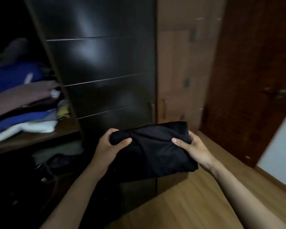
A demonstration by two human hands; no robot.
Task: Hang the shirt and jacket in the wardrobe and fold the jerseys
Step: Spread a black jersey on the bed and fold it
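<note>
A tall wardrobe (pixel 102 66) of dark, glossy panels scored by thin horizontal lines filled the middle of the view, its left side open on a wooden shelf (pixel 40 138). A soft stack of folded clothes (pixel 23 111) in blue, pink, dark and white lay there. To the right stood a matte brown cupboard door (pixel 185 71) and a reddish wooden door (pixel 254 71), over a pale wood-plank floor (pixel 188 204). In front of the wardrobe, off the floor, a black jersey (pixel 153 151) folded into a smooth, creased rectangular bundle was held between both hands. The left hand (pixel 111 146) gripped its left end, fingers curled under and thumb on top; the right hand (pixel 191 146) clasped its right edge likewise.
</note>
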